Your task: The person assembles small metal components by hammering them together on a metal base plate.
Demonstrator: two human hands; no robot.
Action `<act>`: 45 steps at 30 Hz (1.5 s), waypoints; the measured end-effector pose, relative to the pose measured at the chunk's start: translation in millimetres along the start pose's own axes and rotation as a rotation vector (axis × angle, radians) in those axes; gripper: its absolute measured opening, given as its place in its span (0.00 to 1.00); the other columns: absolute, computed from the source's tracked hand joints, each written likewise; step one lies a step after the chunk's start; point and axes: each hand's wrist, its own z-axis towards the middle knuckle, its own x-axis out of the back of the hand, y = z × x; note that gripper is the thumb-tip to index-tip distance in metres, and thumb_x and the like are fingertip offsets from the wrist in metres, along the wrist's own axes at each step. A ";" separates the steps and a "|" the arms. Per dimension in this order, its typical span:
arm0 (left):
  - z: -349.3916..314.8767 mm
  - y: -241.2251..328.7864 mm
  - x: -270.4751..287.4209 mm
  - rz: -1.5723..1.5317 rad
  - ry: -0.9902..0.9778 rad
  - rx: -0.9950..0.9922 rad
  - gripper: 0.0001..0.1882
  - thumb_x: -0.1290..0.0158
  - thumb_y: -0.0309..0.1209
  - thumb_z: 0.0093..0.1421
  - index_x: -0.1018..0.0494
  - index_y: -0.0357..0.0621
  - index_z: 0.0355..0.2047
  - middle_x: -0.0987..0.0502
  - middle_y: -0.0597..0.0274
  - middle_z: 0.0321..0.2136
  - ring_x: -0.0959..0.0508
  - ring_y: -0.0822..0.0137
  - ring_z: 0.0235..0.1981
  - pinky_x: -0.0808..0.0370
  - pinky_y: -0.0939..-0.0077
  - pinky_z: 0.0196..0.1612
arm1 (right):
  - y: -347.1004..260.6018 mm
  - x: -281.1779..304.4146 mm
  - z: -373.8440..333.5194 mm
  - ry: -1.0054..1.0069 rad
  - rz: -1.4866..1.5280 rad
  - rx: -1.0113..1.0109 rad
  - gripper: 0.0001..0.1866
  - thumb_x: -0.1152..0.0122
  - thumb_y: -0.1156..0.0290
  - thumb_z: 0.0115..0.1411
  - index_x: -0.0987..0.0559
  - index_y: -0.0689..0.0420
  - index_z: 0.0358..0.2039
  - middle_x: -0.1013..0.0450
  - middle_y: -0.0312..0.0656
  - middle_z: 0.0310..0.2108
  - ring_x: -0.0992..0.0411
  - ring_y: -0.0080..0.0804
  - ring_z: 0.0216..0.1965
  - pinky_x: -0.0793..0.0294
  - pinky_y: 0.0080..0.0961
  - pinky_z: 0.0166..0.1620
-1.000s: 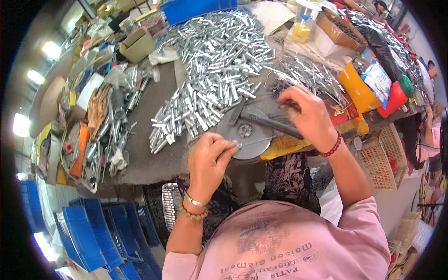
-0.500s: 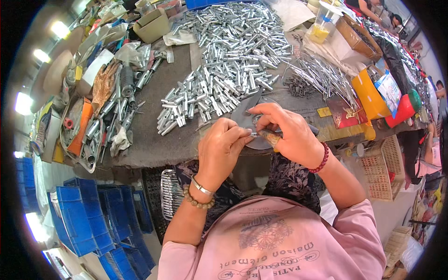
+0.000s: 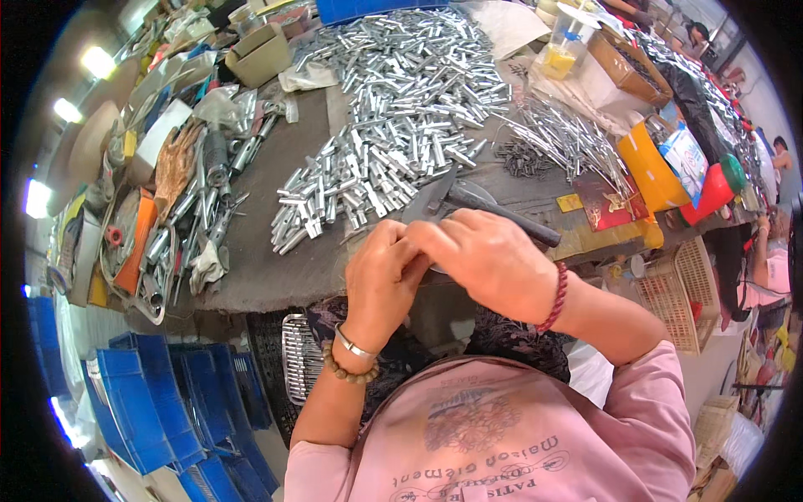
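Observation:
My left hand (image 3: 381, 280) is closed in a pinch at the front edge of the bench, its fingertips turned toward my right hand. My right hand (image 3: 498, 263) reaches across, its bent fingers against the left fingers. Whatever lies between the fingertips is hidden. Just behind the hands, a hammer (image 3: 506, 217) with a dark handle rests across a round metal plate (image 3: 477, 191). A large heap of short silvery metal tubes (image 3: 393, 159) spreads over the bench beyond them.
Left on the bench are tools, a worn glove (image 3: 177, 159) and an orange-handled tool (image 3: 134, 243). To the right lie thin metal rods (image 3: 569, 138), dark small parts (image 3: 525, 157) and a red-green bottle (image 3: 711, 192). Blue crates (image 3: 142, 402) stand at lower left.
My right hand has moved left and turned over my left fingertips, covering the small metal piece seen there before. More of the hammer now shows. The whole view has shifted slightly.

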 end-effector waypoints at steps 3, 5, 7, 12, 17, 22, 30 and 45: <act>-1.1 3.3 3.6 -0.064 0.004 0.067 0.13 0.31 0.24 0.56 0.18 0.47 0.42 0.23 0.60 0.35 0.20 0.52 0.35 0.24 0.60 0.36 | -5.3 -3.7 0.9 0.017 -0.083 0.003 0.17 0.40 0.70 0.63 0.26 0.57 0.51 0.24 0.39 0.33 0.21 0.40 0.40 0.20 0.38 0.45; -0.2 5.5 3.7 -0.046 0.001 0.061 0.12 0.31 0.24 0.56 0.17 0.47 0.41 0.23 0.61 0.34 0.20 0.53 0.35 0.24 0.60 0.35 | -3.6 -5.2 -2.0 0.039 -0.052 -0.017 0.19 0.39 0.73 0.61 0.26 0.58 0.53 0.25 0.40 0.34 0.22 0.40 0.40 0.20 0.38 0.44; 0.9 6.5 3.4 -0.023 0.000 0.063 0.12 0.31 0.24 0.56 0.17 0.47 0.40 0.23 0.61 0.34 0.20 0.54 0.34 0.24 0.61 0.35 | -1.0 -9.6 -5.7 0.059 -0.014 -0.032 0.21 0.37 0.76 0.60 0.25 0.58 0.54 0.25 0.40 0.34 0.23 0.40 0.39 0.20 0.38 0.44; 3.9 6.9 0.7 -0.031 0.023 0.025 0.09 0.29 0.25 0.55 0.17 0.46 0.37 0.23 0.62 0.32 0.21 0.57 0.32 0.25 0.63 0.33 | 12.2 -18.0 -11.1 0.194 0.205 -0.094 0.28 0.36 0.82 0.55 0.23 0.57 0.58 0.23 0.42 0.34 0.22 0.44 0.38 0.20 0.39 0.44; 2.6 8.7 1.1 -0.014 0.008 0.039 0.08 0.29 0.26 0.56 0.16 0.46 0.36 0.24 0.62 0.31 0.21 0.58 0.31 0.25 0.64 0.33 | 15.0 -12.4 -20.0 0.180 0.159 -0.086 0.32 0.34 0.81 0.53 0.22 0.55 0.62 0.20 0.43 0.36 0.22 0.45 0.37 0.20 0.39 0.45; 1.4 10.3 3.7 -0.043 -0.011 0.079 0.08 0.29 0.27 0.57 0.14 0.46 0.37 0.24 0.62 0.32 0.21 0.59 0.31 0.25 0.65 0.34 | 32.5 15.4 -34.0 0.207 -0.118 -0.225 0.29 0.32 0.77 0.53 0.20 0.55 0.58 0.22 0.41 0.41 0.23 0.45 0.44 0.21 0.40 0.49; 2.9 6.0 8.2 -0.093 -0.080 0.086 0.10 0.32 0.23 0.60 0.13 0.42 0.42 0.24 0.62 0.34 0.23 0.66 0.35 0.26 0.72 0.39 | 37.2 15.0 -56.8 0.204 0.129 -0.398 0.32 0.31 0.80 0.51 0.21 0.54 0.60 0.27 0.46 0.42 0.22 0.49 0.45 0.21 0.41 0.47; -0.2 -0.8 6.3 -0.202 -0.067 0.132 0.09 0.31 0.22 0.59 0.15 0.41 0.40 0.22 0.63 0.35 0.22 0.66 0.37 0.26 0.73 0.40 | 19.0 17.4 -71.1 0.243 0.137 -0.264 0.32 0.39 0.85 0.53 0.17 0.55 0.61 0.27 0.45 0.39 0.24 0.47 0.40 0.23 0.39 0.44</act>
